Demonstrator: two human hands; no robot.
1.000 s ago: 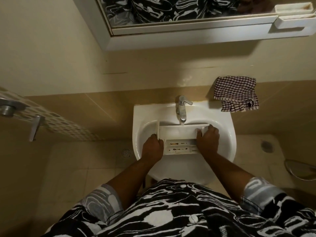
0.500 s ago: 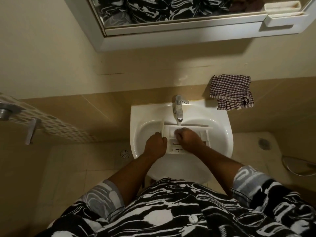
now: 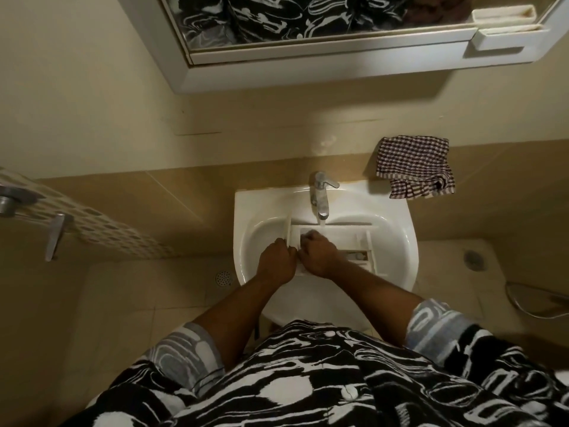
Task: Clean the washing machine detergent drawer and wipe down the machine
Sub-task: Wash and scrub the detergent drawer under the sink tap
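Note:
The white detergent drawer lies across the bowl of the white sink, under the faucet. A thin stream of water falls from the spout into the drawer. My left hand grips the drawer's left end panel. My right hand is inside the drawer's left compartment with its fingers curled down; the fingertips are blurred and I see nothing held in them. Brownish residue shows in the small compartment at the drawer's right end. The washing machine is not in view.
A checked cloth lies on the tiled ledge right of the faucet. A mirror cabinet hangs above the sink. A door handle is at the left. Floor drains flank the sink.
My right hand left the drawer's right end and moved left into its left compartment, close to my left hand. The drawer shifted slightly under the faucet.

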